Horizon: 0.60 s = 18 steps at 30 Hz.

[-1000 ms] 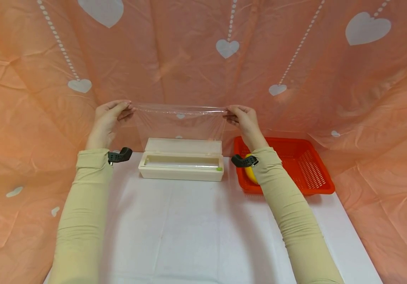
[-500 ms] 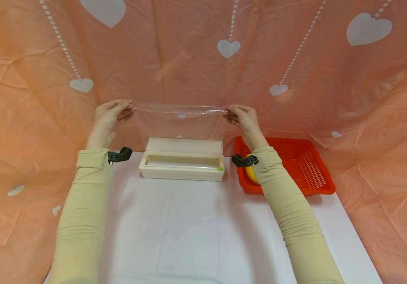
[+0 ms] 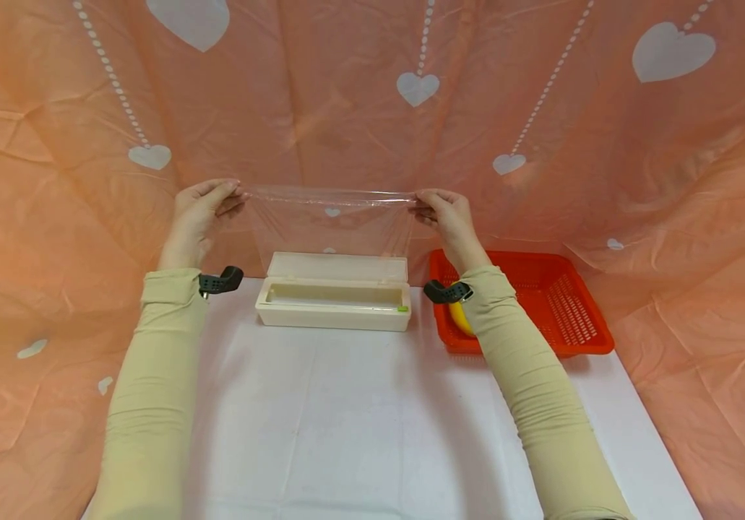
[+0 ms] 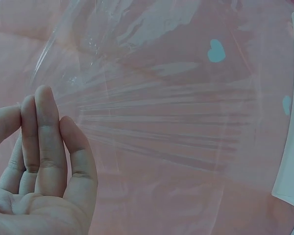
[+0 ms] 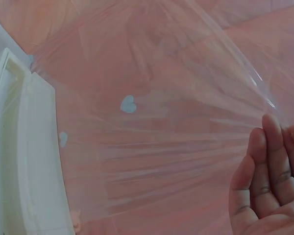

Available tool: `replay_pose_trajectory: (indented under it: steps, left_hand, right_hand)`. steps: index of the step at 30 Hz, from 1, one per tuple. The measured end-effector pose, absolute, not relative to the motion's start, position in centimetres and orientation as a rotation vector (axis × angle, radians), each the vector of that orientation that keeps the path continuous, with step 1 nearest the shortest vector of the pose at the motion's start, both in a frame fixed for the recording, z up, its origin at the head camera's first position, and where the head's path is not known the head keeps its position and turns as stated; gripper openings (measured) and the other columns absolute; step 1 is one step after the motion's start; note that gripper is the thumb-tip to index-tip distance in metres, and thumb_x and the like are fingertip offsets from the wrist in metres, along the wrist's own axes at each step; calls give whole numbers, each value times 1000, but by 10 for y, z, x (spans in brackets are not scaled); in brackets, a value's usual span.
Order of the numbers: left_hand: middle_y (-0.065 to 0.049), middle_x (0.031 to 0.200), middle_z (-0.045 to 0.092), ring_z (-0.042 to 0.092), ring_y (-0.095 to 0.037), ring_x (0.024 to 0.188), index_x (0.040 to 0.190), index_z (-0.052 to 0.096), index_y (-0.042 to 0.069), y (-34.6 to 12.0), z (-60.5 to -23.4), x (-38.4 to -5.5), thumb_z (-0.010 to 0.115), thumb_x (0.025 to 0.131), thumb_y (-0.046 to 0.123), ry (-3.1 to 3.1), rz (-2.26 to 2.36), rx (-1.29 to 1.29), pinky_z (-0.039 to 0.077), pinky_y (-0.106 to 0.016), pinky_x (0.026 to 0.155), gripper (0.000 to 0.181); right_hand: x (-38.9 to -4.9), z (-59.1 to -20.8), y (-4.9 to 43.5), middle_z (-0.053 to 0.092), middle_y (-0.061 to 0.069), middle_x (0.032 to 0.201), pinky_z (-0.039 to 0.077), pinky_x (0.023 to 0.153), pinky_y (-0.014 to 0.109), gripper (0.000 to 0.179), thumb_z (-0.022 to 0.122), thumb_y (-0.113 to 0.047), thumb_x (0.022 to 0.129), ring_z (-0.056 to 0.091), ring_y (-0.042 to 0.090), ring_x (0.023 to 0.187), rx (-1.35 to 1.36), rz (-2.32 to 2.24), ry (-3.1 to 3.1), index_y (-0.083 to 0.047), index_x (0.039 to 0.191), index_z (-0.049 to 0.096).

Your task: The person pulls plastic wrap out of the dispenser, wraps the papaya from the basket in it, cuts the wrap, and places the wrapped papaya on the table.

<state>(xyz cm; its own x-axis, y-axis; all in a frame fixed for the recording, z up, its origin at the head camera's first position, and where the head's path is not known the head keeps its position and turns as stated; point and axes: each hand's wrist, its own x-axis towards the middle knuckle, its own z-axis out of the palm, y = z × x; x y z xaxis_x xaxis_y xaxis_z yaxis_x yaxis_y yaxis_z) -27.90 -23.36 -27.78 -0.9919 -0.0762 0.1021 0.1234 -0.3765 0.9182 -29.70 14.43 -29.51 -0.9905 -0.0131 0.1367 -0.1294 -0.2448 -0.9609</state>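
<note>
A sheet of clear plastic wrap (image 3: 333,224) is stretched between the two hands, above and behind a cream wrap dispenser box (image 3: 333,316). My left hand (image 3: 199,217) pinches one upper corner between thumb and fingers, and my right hand (image 3: 446,217) pinches the other. Creases fan out from the left fingertips (image 4: 46,95) in the left wrist view, and likewise from the right hand (image 5: 272,181) in the right wrist view. The box's lid (image 3: 339,267) stands raised at the back. At the front right of its opening sits a small green slider (image 3: 402,309).
An orange-red plastic basket (image 3: 580,307) stands right of the box, behind the right forearm. In it lies a yellow round object (image 3: 460,319), partly covered by the arm. A white cloth (image 3: 346,412) covers the table, and a peach curtain with hearts (image 3: 346,108) hangs behind.
Both hands keep their pinch on the plastic wrap and have risen very slightly. The box and basket stay where they were.
</note>
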Motion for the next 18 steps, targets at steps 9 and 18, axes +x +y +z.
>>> replay_pose_trajectory:
  steps: [9, 18]
  left_hand:
    - [-10, 90, 70, 68, -19, 85, 104, 68, -2, -238, -284, -273, 68, 88, 9, -1662, -2543, -101, 51, -30, 90, 20]
    - [-7, 89, 71, 68, -18, 86, 103, 69, 0, -249, -288, -244, 67, 89, 9, -1709, -2551, -152, 52, -28, 87, 16]
  right_hand:
    - [-292, -299, 144, 71, 7, 85, 53, 87, 34, 16, 61, -15, 95, 67, 20, 80, 161, 2392, -1955, -2, 96, 71]
    - [-267, -298, 144, 71, 8, 88, 52, 89, 36, 24, 61, -15, 95, 67, 20, 82, 230, 2409, -2027, 5, 106, 68]
